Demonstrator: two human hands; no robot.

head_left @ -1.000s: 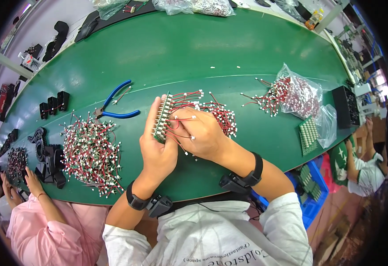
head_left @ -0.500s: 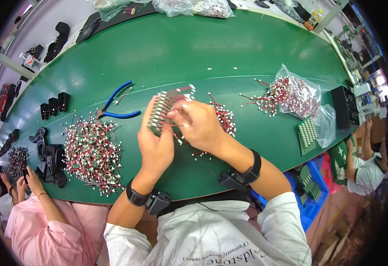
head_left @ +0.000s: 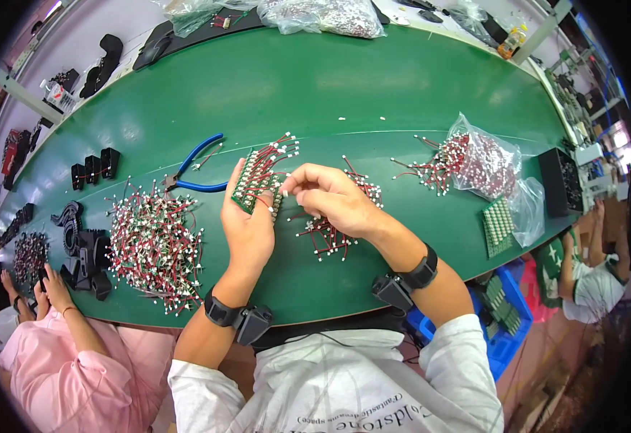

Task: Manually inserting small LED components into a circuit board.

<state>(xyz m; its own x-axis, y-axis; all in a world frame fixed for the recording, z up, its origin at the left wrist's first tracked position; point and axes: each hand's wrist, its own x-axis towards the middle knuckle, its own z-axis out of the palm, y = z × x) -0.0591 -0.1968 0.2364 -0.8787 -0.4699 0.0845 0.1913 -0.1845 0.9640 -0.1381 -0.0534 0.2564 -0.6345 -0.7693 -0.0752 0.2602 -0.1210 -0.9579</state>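
Between the thumb and fingers of my left hand (head_left: 249, 234) is a green circuit board panel (head_left: 246, 186), held tilted above the table. Rows of white connectors cover it, and red and black wire leads (head_left: 276, 153) stick out from its upper right side. Close to the panel's right edge, my right hand (head_left: 336, 202) is closed in a pinch. A small white connector shows at its fingertips, apparently the end of a wire lead, though the fingers partly hide it. Beneath and behind my right hand lies a small pile of wire leads (head_left: 333, 237).
A larger pile of wired pieces (head_left: 155, 249) lies left, below blue-handled pliers (head_left: 199, 186). At right are a plastic bag of leads (head_left: 485, 162), another board panel (head_left: 498, 227), a black box (head_left: 561, 180) and a blue crate (head_left: 521, 303). A co-worker in pink (head_left: 88, 368) sits left.
The panel has turned in my left hand, so its leads fan up and right more clearly. My right hand has drawn slightly right, off the panel's face.
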